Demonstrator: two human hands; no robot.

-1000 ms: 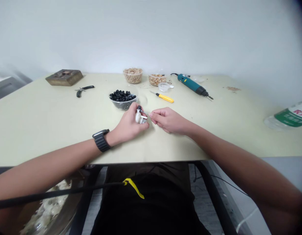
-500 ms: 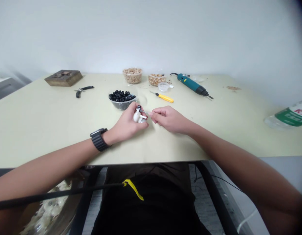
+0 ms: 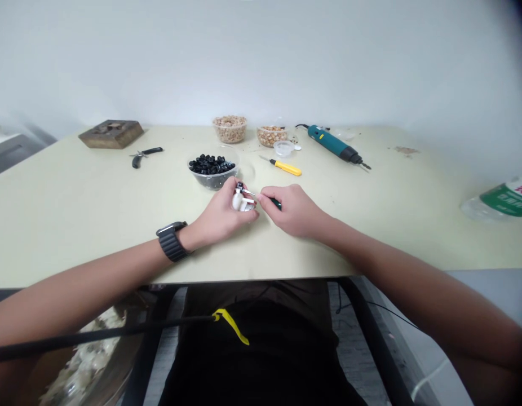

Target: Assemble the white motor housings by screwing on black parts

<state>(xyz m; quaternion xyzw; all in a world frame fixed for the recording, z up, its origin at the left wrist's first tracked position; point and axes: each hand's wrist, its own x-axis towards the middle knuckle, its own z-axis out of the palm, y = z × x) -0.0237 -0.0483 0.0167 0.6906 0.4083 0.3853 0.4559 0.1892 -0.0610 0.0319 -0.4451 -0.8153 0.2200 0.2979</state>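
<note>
The left hand (image 3: 221,213) curls closed around a small white plastic part (image 3: 239,202), held between fingers and thumb, mid-desk (image 3: 75,225) and nearer the front edge. The right hand (image 3: 293,211) pinches a slim screwdriver (image 3: 276,203) with a dark green handle, its metal shaft reaching the part. A clear bowl (image 3: 212,181) of black pieces sits just behind the left hand.

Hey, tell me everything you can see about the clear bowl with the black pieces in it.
The clear bowl looks like thin, see-through plastic. It is round and stands upright on the pale table. Small, rounded, glossy black pieces fill it almost to the rim. It sits just beyond the left hand; whether they touch is hard to tell.
</note>
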